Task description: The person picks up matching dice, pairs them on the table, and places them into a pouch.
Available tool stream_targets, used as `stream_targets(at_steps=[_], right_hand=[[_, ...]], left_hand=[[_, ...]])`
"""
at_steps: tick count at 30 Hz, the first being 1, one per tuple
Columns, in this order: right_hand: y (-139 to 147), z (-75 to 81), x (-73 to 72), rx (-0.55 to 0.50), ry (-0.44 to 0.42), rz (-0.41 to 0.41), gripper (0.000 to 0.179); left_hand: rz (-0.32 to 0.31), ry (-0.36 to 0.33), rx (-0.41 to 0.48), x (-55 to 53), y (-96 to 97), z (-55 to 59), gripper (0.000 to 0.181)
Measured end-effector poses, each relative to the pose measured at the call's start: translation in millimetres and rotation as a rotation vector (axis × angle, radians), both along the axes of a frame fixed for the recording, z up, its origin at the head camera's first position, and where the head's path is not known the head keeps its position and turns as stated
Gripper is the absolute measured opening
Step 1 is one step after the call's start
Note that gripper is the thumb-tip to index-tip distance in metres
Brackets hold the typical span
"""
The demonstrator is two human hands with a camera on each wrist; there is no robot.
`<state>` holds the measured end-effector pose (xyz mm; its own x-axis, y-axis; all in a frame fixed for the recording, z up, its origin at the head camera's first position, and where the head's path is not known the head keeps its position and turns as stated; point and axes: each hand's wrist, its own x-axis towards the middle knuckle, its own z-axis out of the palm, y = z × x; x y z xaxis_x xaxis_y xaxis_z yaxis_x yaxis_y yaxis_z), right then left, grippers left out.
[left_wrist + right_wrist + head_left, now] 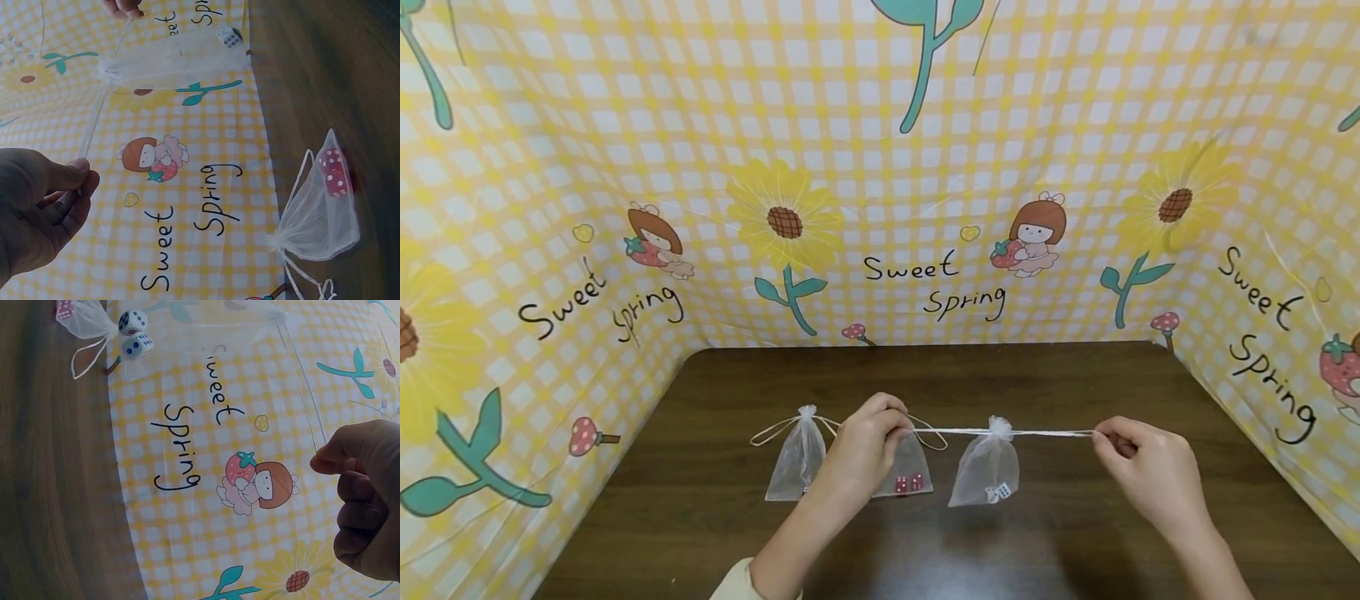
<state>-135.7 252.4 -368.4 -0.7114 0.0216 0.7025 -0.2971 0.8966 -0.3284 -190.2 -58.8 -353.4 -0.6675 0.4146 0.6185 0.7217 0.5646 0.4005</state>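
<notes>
A sheer white drawstring pouch hangs with its neck gathered tight, two white dice with blue pips at its bottom. Its white drawstrings stretch taut to both sides. My left hand pinches the left string end between thumb and fingers, as the left wrist view also shows. Out to the right, my right hand pinches the other end, its remaining fingers curled in the right wrist view. Partly behind my left hand lies a second pouch holding red dice.
Further left, another gathered pouch lies on the dark wooden table with its string loops spread; my left forearm partly covers it and its contents. A yellow checked cloth printed with flowers and lettering stands around the table's back and sides.
</notes>
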Motion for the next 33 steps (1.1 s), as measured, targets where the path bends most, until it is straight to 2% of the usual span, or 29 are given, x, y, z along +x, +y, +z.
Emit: stream_targets(at_steps=[3,7,15,21,30,33], right_hand=[[-0.4,-0.1,-1.5,0.042,-0.010,-0.025,0.011],[1.4,-1.9,-3.8,0.041,-0.074,-0.046,0.009],[6.4,-10.9,-9.6,0.047,-0.191,-0.088,0.008],[8.6,-15.6,-16.2,0.038,-0.272,-0.099,0.008],[17.5,-32.3,-40.4,0.032,-0.373,-0.101,0.009],[19.9,-37.5,-49.5,0.032,-0.399,-0.114,0.010]], left_hand=[[-0.001,0.014,-0.009,-3.2,2.1,-4.0,0.006],[-0.004,0.019,-0.023,-9.1,5.1,-13.4,0.005],[0.013,-0.032,-0.080,-20.1,10.6,-31.7,0.004],[0.016,-0.026,-0.105,-30.5,15.0,-40.9,0.003],[0.036,-0.006,-0.120,-52.8,24.2,-66.3,0.003],[0.056,-0.018,-0.135,-58.7,27.3,-71.0,0.003]])
